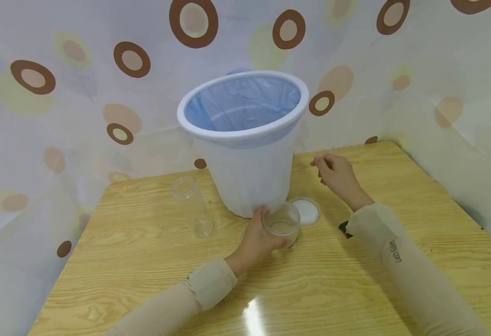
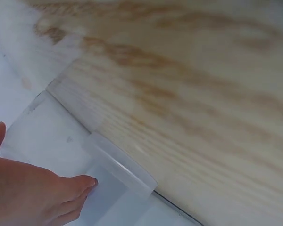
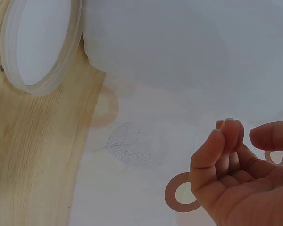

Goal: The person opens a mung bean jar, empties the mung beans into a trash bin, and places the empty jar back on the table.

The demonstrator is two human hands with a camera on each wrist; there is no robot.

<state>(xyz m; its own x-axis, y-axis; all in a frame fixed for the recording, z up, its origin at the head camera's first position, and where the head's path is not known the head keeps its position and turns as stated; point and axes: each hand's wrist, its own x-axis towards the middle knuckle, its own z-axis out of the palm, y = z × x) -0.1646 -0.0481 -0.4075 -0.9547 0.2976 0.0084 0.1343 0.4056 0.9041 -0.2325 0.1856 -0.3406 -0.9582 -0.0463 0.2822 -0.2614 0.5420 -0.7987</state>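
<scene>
My left hand (image 1: 255, 242) grips a clear round plastic jar (image 1: 283, 228) around its side, fingers behind and thumb in front, before the bin. In the left wrist view, the left hand (image 2: 37, 195) shows at the lower left, beside a clear plastic edge (image 2: 122, 165). My right hand (image 1: 335, 172) hangs over the table right of the bin, its fingers loosely curled around nothing. The right wrist view shows the right hand (image 3: 245, 174) with thumb and fingertips apart. A white round lid with a clear rim (image 1: 306, 211) lies just right of the jar.
A white bin (image 1: 249, 172) with a blue liner (image 1: 245, 100) stands at the back middle of the wooden table (image 1: 144, 275). Left of it is a tall clear cylinder (image 1: 195, 205). A patterned sheet (image 1: 144, 98) hangs behind the table.
</scene>
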